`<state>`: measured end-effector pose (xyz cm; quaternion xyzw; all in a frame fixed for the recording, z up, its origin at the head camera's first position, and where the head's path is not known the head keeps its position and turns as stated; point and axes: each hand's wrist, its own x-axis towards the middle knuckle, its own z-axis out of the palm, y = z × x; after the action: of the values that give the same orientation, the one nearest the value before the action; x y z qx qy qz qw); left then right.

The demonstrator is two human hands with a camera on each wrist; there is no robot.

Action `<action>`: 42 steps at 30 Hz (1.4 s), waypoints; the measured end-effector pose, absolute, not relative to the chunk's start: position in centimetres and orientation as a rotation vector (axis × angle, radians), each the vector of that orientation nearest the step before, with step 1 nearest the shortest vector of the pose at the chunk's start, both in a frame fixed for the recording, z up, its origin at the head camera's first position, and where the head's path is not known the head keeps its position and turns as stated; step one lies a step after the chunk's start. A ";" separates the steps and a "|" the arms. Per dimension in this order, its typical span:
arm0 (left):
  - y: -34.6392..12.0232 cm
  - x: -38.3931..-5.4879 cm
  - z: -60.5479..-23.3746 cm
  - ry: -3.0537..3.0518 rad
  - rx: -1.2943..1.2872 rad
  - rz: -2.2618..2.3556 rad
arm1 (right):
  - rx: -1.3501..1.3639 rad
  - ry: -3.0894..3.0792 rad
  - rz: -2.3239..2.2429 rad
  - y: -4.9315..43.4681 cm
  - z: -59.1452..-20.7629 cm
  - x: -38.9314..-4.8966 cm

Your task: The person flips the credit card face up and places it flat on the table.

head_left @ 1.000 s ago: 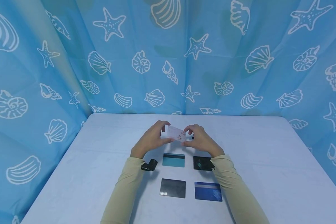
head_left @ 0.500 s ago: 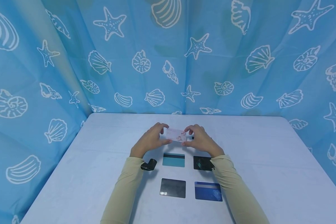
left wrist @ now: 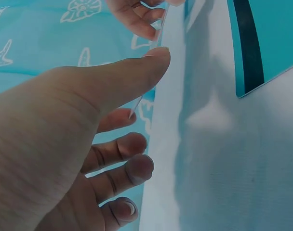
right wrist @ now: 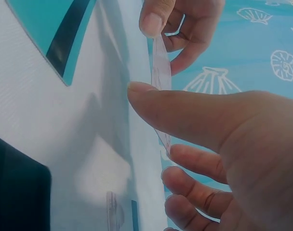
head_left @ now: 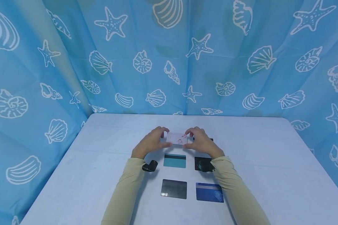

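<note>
Above the white table, a pale pink card (head_left: pixel 176 138) with small reddish markings is held between both hands. My left hand (head_left: pixel 152 140) pinches its left end between thumb and index finger. The right end is pinched by my right hand (head_left: pixel 201 142) in the same way. The wrist views show the card (right wrist: pixel 161 72) almost edge-on, with the thumbs on the near side. Below the hands, a teal card (head_left: pixel 174 162) with a dark stripe lies flat. Beside it is a black card (head_left: pixel 199 163), partly covered by the right wrist's camera.
Nearer the front of the table (head_left: pixel 73 175) lie a dark grey card (head_left: pixel 173 189) and a blue card (head_left: pixel 209 192), side by side. Another dark-edged item (head_left: pixel 211 139) shows behind the right hand, mostly hidden. A blue shell-patterned curtain (head_left: pixel 169 81) hangs behind the table.
The pink card has turned from a slant, left end higher, to nearly level, and sits slightly lower. My left hand has moved down a little with it; the right hand has barely shifted.
</note>
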<state>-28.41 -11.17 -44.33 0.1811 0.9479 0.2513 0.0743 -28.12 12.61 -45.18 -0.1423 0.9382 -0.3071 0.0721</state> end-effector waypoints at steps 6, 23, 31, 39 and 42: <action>-11.3 -28.5 -44.7 2.830 0.543 0.755 | -0.417 2.820 -0.882 12.4 -45.5 -28.2; -10.9 -28.5 -45.5 2.801 0.481 0.727 | -0.392 2.815 -0.851 12.1 -46.4 -28.3; -10.9 -28.7 -45.9 2.792 0.488 0.710 | -0.354 2.819 -0.833 12.0 -46.8 -28.4; -10.9 -28.7 -46.2 2.787 0.467 0.714 | -0.359 2.812 -0.844 12.0 -46.9 -28.4; -11.0 -28.8 -46.2 2.784 0.453 0.712 | -0.364 2.812 -0.841 12.0 -46.9 -28.4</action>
<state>-28.75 -10.97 -46.17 0.1546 0.9505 0.2430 0.1163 -28.37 11.98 -46.93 -0.1225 0.9468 -0.2830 0.0920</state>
